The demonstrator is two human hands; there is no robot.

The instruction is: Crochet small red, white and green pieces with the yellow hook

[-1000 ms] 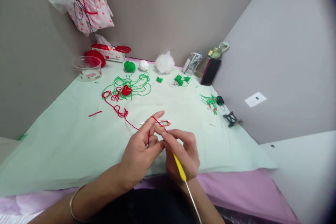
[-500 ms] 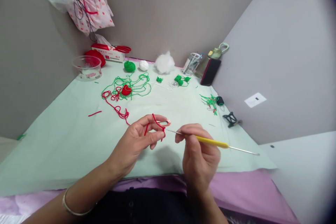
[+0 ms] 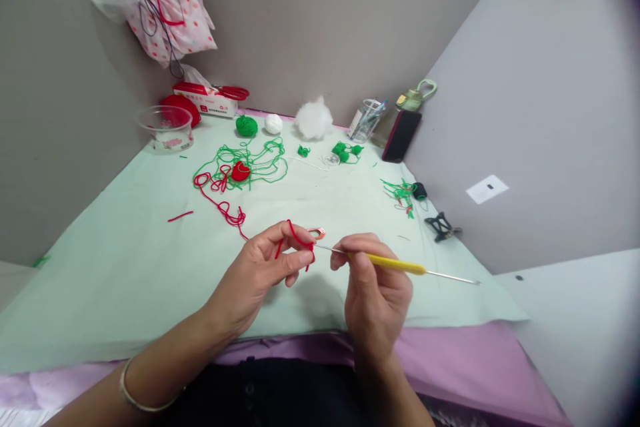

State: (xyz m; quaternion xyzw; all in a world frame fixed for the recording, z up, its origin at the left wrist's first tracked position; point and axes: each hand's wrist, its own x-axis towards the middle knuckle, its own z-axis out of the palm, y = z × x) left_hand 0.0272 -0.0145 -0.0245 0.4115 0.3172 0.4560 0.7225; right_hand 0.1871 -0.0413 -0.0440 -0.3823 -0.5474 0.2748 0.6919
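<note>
Red yarn (image 3: 299,237) runs over the index finger of my left hand (image 3: 265,259), whose thumb and fingers pinch a small worked bit of it. My right hand (image 3: 375,293) grips a crochet hook (image 3: 397,263) by its yellow handle. The hook's thin metal tip reaches the red yarn at my left fingertips; whether it passes through a loop is too small to tell. Beyond my left fingers an orange-rimmed small tool (image 3: 318,233) lies on the table, partly hidden. The strand leads back to a small red yarn ball (image 3: 241,172).
Tangled green yarn (image 3: 270,159) surrounds the red ball. Behind are a green ball (image 3: 247,126), a white ball (image 3: 273,124) and white stuffing (image 3: 314,119). A clear tub (image 3: 166,130) stands left; a phone (image 3: 401,137), black thread spool (image 3: 419,191) and black stand (image 3: 441,228) are right.
My right hand has moved slightly left with the crochet hook, bringing its tip to the red yarn. My left hand has stayed nearly in place, its index finger slightly shifted.
</note>
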